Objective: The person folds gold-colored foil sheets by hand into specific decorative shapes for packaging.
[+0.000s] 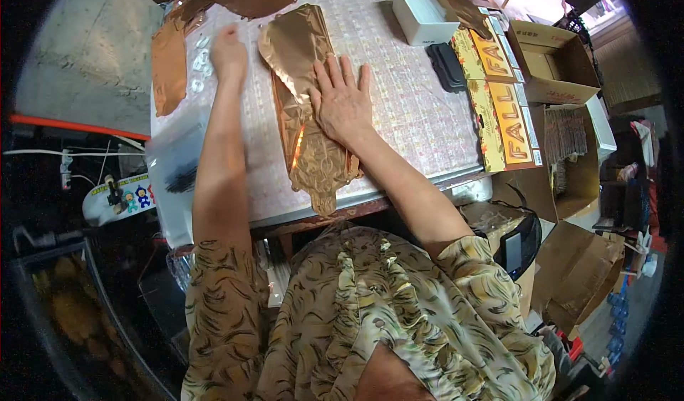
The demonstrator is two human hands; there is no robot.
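A flat copper-coloured foil balloon [303, 94] lies lengthwise on the patterned table [420, 116], its narrow tail hanging over the near edge. My right hand [342, 101] rests flat on the middle of the foil, fingers spread, holding nothing. My left hand [229, 52] reaches further up the table, fingers curled down beside several small clear plastic pieces [199, 62] to the left of the balloon. Whether it grips one of them is hidden.
More copper foil [171, 59] lies along the table's far left edge. A white box [424, 12], a black object [447, 66] and "FALL" cards [509, 123] sit at the right. Open cardboard boxes [552, 62] stand beyond the right edge.
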